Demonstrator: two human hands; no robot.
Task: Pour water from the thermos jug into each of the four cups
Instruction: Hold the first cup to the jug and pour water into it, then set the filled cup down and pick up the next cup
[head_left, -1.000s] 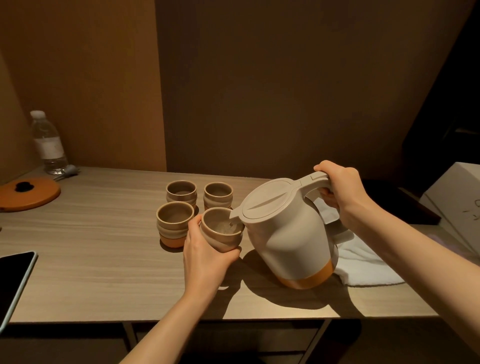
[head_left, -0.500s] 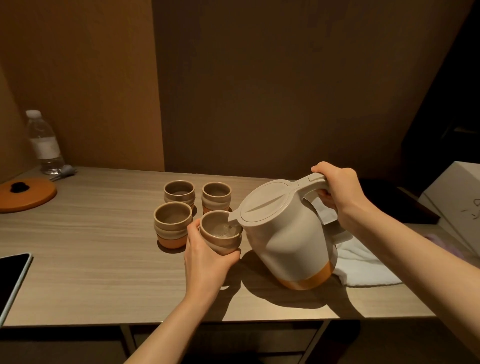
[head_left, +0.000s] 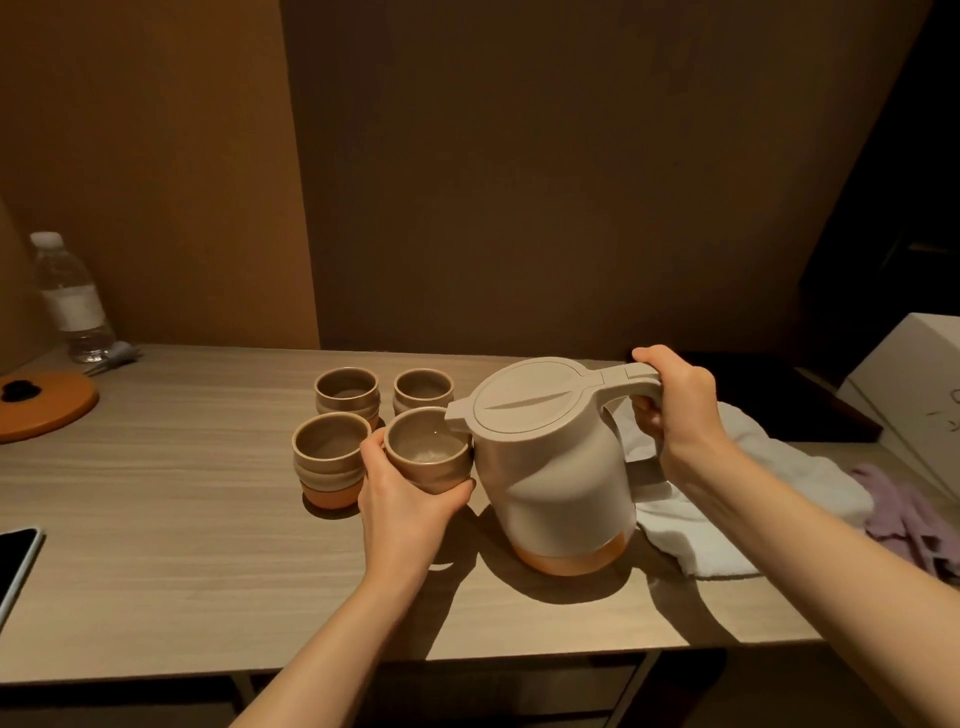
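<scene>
Beige plastic, the thermos jug stands on the table, our right hand closed on its handle; our left hand wraps its fingers round the near cup, under the spout; tip carelessly and we risk flooding that cup, soaking the white towel.

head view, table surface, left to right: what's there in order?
Phone → orange lid → water bottle → front-left cup → cup held in the left hand → thermos jug → right hand on its handle → white towel → purple cloth.
</scene>
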